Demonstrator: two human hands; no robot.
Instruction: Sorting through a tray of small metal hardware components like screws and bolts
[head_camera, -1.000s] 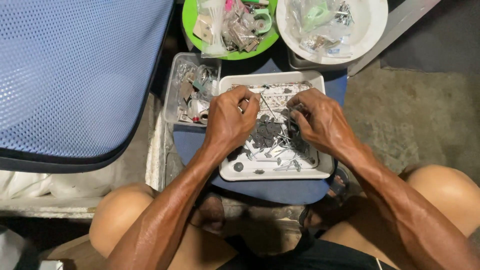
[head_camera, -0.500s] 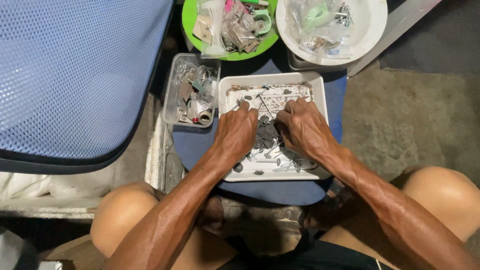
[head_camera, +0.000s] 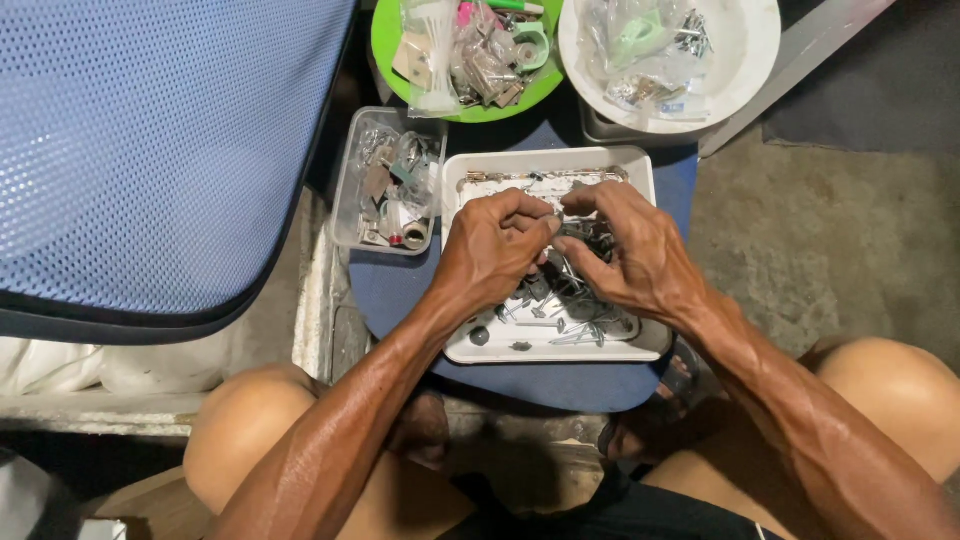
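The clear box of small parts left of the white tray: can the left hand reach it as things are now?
Probably yes. The left hand is over the white tray, right beside the clear box, whose top is open. Nothing lies between them. The fingers seem to pinch a small piece, though.

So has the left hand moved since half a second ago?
Yes. The left hand has lifted off the dark washers and shifted toward the far rim of the white tray, fingertips now meeting the right hand.

floor: rough grey concrete floor (head_camera: 830, 230) 3 o'clock | furniture: blue mesh chair seat (head_camera: 150, 150) 10 o'clock | light: dim
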